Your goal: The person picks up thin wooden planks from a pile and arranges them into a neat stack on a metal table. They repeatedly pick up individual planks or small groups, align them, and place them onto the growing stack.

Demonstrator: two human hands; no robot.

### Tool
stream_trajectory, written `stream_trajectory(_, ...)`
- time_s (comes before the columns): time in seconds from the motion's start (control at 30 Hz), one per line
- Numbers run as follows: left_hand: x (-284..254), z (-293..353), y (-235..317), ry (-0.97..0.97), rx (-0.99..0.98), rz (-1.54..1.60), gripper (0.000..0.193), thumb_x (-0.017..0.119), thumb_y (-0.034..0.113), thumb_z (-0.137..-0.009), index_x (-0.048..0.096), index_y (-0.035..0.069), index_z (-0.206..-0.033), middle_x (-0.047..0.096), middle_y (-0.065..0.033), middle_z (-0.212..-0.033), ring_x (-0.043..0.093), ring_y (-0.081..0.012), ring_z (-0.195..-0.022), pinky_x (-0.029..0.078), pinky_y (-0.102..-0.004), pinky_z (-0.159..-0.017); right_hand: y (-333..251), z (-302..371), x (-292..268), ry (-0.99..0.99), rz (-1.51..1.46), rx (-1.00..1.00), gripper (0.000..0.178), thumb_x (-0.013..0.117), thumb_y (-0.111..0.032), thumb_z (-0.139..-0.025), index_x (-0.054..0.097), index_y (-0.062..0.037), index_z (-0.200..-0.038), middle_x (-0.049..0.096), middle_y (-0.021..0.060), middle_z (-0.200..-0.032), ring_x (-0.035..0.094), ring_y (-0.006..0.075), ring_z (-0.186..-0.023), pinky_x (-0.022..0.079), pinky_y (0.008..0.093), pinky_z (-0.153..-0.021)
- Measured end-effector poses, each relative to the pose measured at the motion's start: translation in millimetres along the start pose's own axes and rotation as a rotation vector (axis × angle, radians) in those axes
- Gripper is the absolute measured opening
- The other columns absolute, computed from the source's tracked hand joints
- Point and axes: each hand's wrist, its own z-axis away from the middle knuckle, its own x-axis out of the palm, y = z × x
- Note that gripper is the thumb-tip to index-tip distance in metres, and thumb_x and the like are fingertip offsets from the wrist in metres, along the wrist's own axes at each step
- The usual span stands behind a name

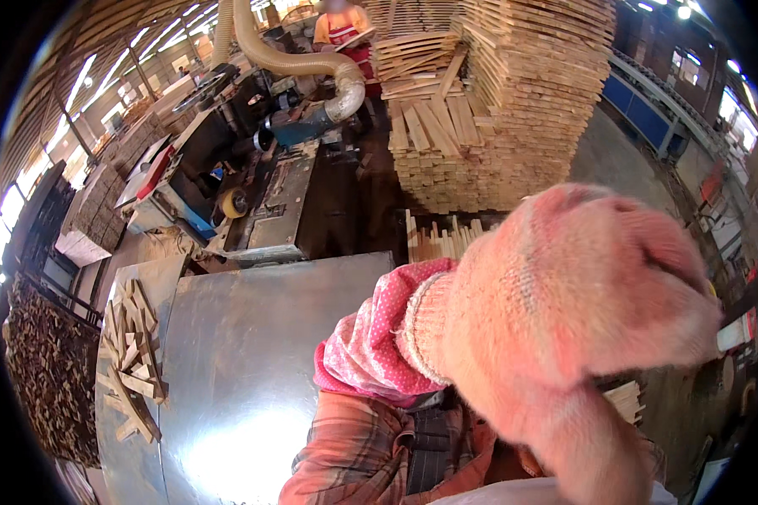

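Note:
My left hand (pixel 556 311), in a fuzzy pink-orange knit glove, is raised close in front of me and fills much of the right side. Its fingers bend loosely at the far right and are blurred. The thumb hangs down apart from them, and nothing shows in the gap, so the hand looks open. A pink polka-dot cuff (pixel 379 337) covers the wrist above a plaid sleeve (pixel 349 433). Left of the arm lies a smooth metal tabletop (pixel 253 320), not touched by the hand. My right hand is out of view.
Loose wood offcuts (pixel 133 362) lie on the table's left side. Beyond it stands a machine (pixel 269 189) with a ribbed hose (pixel 290 59). Tall stacks of wooden slats (pixel 539 93) rise ahead, with upright strips (pixel 446 240) below. A person (pixel 345 34) in red stands behind.

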Motion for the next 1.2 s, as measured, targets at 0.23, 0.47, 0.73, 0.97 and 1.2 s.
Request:
stream_trajectory(0.23,31.9,91.8,-27.8,-0.067,-0.681,-0.091,0.045,0.068,0.046,-0.093,0.075,0.005,-0.111,0.073,-0.0185,-0.11,0.071,-0.0405,-0.1,0.056,-0.0422,-0.089,61.6,-18.3,15.9,0.085,-0.102,0.013,0.057,0.068,-0.05,-0.084,0.074,-0.0061,-0.12,0.071,0.0281,-0.114,0.067,0.0433,-0.113,0.053,0.0442,-0.097)
stream_trajectory(0.47,37.1,252.8,14.0,-0.285,-1.579,-0.509,0.04,0.064,0.047,-0.095,0.075,0.011,-0.11,0.072,-0.018,-0.109,0.07,-0.0382,-0.101,0.056,-0.0465,-0.087,-19.9,10.2,11.1,-0.003,0.361,-0.267,0.036,0.067,-0.039,-0.089,0.077,-0.0106,-0.109,0.074,0.0202,-0.111,0.069,0.0418,-0.096,0.052,0.0472,-0.082)
stream_trajectory(0.73,69.3,431.6,180.0,-0.654,-2.325,-0.65,0.073,0.043,0.064,-0.098,0.076,0.0,-0.112,0.071,-0.03,-0.112,0.068,-0.0482,-0.109,0.054,-0.0525,-0.095,1.4,-36.2,-28.2,0.065,0.612,-0.443,0.038,0.062,-0.04,-0.092,0.077,-0.0089,-0.108,0.074,0.0223,-0.108,0.07,0.0424,-0.099,0.054,0.0476,-0.084)
stream_trajectory(0.97,127.8,446.7,292.0,-0.556,-2.744,-0.525,0.061,0.049,0.057,-0.097,0.076,0.004,-0.112,0.071,-0.0264,-0.114,0.067,-0.0426,-0.111,0.053,-0.0485,-0.095,-30.6,-17.5,-71.8,0.017,0.49,-0.271,0.05,0.067,-0.047,-0.087,0.078,-0.0022,-0.106,0.073,0.027,-0.105,0.07,0.0423,-0.102,0.054,0.0482,-0.087)
stream_trajectory(1.2,205.0,448.0,307.3,-0.232,-2.857,-0.608,0.06,0.052,0.058,-0.095,0.076,0.006,-0.11,0.071,-0.0235,-0.111,0.066,-0.0406,-0.108,0.052,-0.0476,-0.094,13.5,-55.8,-85.6,0.052,0.26,0.028,0.058,0.07,-0.051,-0.083,0.076,-0.0022,-0.114,0.072,0.0262,-0.116,0.068,0.043,-0.11,0.054,0.0474,-0.093)
